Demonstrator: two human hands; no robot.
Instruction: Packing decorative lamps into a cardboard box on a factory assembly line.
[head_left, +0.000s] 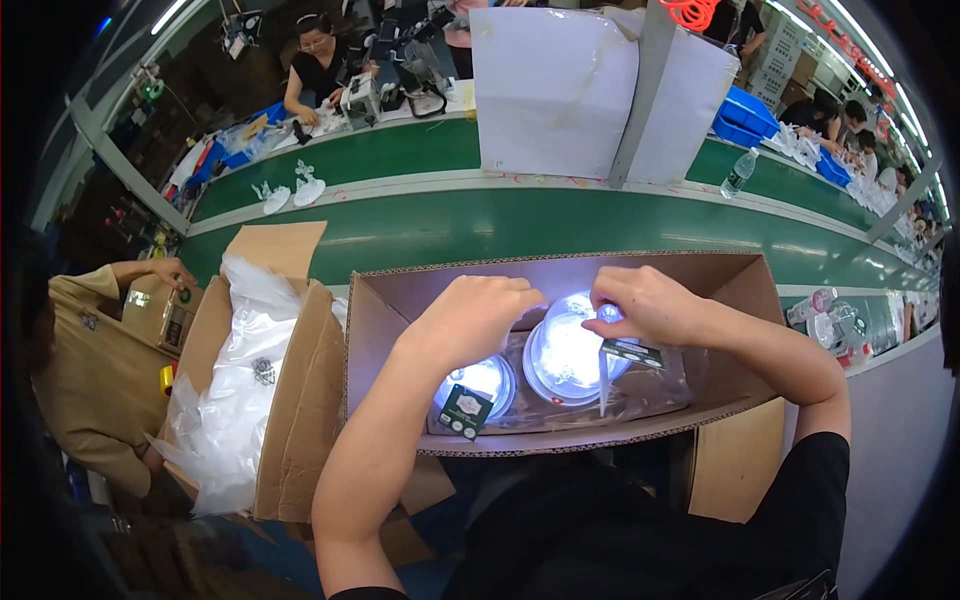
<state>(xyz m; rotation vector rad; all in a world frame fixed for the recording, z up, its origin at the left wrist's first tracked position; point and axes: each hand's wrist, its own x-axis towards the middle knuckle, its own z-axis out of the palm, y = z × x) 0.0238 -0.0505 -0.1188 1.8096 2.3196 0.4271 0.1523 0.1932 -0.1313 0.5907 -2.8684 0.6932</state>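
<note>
At the far left, a co-worker in a tan shirt [95, 370] has a hand on a small cardboard box [150, 322]. Next comes an open carton [295, 440], near the left end of the green counter [430, 225], filled with crumpled translucent plastic bags [245, 340]. A larger open carton [560, 442] stands at the counter's near edge. In its left half sits the smaller lit clear ornament [487, 382], a dark green tag [466, 411] against it. The left hand [485, 315] reaches in above, fingers curled; glare hides whether it grips anything. Near the carton's middle stands the larger lit clear ornament [570, 350], its top pinched between the right hand's [640, 305] thumb and fingers, another tag [632, 352] hanging below. Beyond, a water bottle [738, 173] stands along the counter's far edge, near stacked blue bins [745, 115].
</note>
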